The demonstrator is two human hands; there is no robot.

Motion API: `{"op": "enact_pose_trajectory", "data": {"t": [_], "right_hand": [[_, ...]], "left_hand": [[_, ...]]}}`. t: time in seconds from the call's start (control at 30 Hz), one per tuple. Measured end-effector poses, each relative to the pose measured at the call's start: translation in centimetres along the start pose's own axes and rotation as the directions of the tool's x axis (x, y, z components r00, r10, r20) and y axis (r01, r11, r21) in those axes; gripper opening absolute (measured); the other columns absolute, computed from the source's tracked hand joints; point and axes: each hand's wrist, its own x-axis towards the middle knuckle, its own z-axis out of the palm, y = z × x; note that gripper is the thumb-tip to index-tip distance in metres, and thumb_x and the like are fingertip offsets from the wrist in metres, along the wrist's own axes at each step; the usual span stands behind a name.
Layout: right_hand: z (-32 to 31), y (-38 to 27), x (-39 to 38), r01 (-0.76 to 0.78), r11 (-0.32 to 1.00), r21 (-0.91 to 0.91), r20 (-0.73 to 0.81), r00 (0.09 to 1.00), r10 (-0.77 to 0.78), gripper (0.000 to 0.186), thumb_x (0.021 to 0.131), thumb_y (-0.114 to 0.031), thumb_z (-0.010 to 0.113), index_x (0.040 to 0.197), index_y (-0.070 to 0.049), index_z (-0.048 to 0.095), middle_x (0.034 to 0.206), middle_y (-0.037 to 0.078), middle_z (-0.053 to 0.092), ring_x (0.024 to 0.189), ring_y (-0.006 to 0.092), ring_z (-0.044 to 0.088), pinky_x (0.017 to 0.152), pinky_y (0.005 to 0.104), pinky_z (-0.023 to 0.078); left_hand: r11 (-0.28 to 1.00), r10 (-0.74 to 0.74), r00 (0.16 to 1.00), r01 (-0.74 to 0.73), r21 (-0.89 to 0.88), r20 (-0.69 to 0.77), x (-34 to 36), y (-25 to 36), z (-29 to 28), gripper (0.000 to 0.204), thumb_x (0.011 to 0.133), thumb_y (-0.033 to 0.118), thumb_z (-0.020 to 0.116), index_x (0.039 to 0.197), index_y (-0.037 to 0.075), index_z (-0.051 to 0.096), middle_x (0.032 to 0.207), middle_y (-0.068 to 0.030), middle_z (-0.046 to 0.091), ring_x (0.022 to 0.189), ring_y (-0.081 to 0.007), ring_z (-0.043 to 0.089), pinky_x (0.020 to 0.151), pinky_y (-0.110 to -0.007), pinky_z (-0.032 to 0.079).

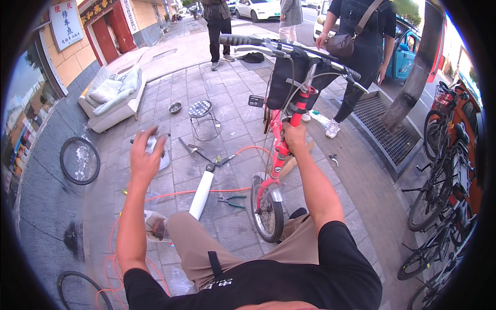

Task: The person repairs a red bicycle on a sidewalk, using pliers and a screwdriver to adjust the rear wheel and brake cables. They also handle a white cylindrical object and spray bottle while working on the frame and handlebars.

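Note:
My right hand [294,135] grips the red frame of a folding bicycle [280,165], which stands upright before me with a black front bag [283,77]. My left hand [146,152] is raised on the left, fingers apart and slightly blurred, in front of a grey object [162,160] that it partly hides; I cannot tell if they touch. On the paving lie a white floor pump [201,192] with an orange hose [248,148], green-handled pliers [232,202] and a few other tools.
A cushioned sofa [111,98], loose tyres [79,180], a checked stool [200,109] and a metal bowl [174,108] are around the left. People [356,51] stand beyond the bicycle. A tree grate [377,134] and parked bicycles [431,196] line the right.

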Motion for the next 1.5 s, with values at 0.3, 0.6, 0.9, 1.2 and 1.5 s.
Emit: {"op": "enact_pose_trajectory", "data": {"t": [0.3, 0.6, 0.9, 1.2, 1.5], "right_hand": [[1.0, -1.3, -1.5, 0.124, 0.992, -0.002, -0.081, 0.989, -0.124, 0.014, 0.087, -0.014, 0.062, 0.084, 0.0, 0.066, 0.066, 0.006, 0.063, 0.058, 0.0121, 0.058, 0.055, 0.0357, 0.047], [1.4, 0.5, -0.3, 0.164, 0.986, 0.003, -0.126, 0.979, -0.162, 0.011, 0.086, -0.012, 0.063, 0.082, -0.002, 0.065, 0.062, 0.004, 0.06, 0.054, 0.0125, 0.056, 0.051, 0.0347, 0.046], [1.1, -0.7, -1.3, 0.079, 0.996, 0.032, -0.084, 0.994, -0.076, 0.013, 0.089, -0.013, 0.066, 0.089, 0.0, 0.068, 0.071, 0.005, 0.065, 0.067, 0.0117, 0.059, 0.063, 0.0344, 0.049], [1.1, -1.5, -1.9, 0.092, 0.995, 0.041, -0.089, 0.992, -0.088, 0.009, 0.088, -0.01, 0.065, 0.091, -0.001, 0.068, 0.073, 0.002, 0.065, 0.067, 0.01, 0.059, 0.062, 0.0319, 0.049], [0.7, -0.6, -1.2, 0.09, 0.995, 0.041, -0.033, 0.996, -0.089, 0.008, 0.087, -0.011, 0.066, 0.09, -0.003, 0.068, 0.074, 0.001, 0.064, 0.068, 0.0091, 0.059, 0.061, 0.032, 0.049]], "left_hand": [[0.793, 0.549, 0.811, -0.581, 0.181, 0.201, 18.9, 21.5, 8.3, 0.071, 0.088, 0.049, 0.08, 0.143, 0.009, 0.061, 0.132, -0.0183, 0.067, 0.122, -0.0349, 0.065, 0.103, -0.043, 0.051], [0.661, 0.296, 0.836, -0.528, 0.533, 0.461, 23.7, 20.7, 12.3, 0.083, 0.081, 0.062, 0.082, 0.138, 0.006, 0.061, 0.126, -0.0175, 0.069, 0.125, -0.0332, 0.065, 0.102, -0.044, 0.054], [0.64, 0.444, 0.786, -0.614, 0.462, 0.43, 26.7, 18.6, 13.9, 0.036, 0.082, 0.032, 0.077, 0.107, 0.007, 0.072, 0.108, -0.0137, 0.074, 0.111, -0.0325, 0.068, 0.096, -0.046, 0.056], [0.688, 0.396, 0.802, -0.582, 0.434, 0.447, 24.2, 19.9, 12.1, 0.068, 0.079, 0.055, 0.081, 0.122, 0.003, 0.07, 0.126, -0.0175, 0.069, 0.121, -0.0339, 0.066, 0.102, -0.044, 0.055], [0.632, 0.353, 0.77, -0.615, 0.471, 0.532, 26.5, 20.2, 12.9, 0.038, 0.087, 0.034, 0.072, 0.109, 0.004, 0.07, 0.111, -0.0183, 0.074, 0.11, -0.0356, 0.071, 0.094, -0.048, 0.058]]}}
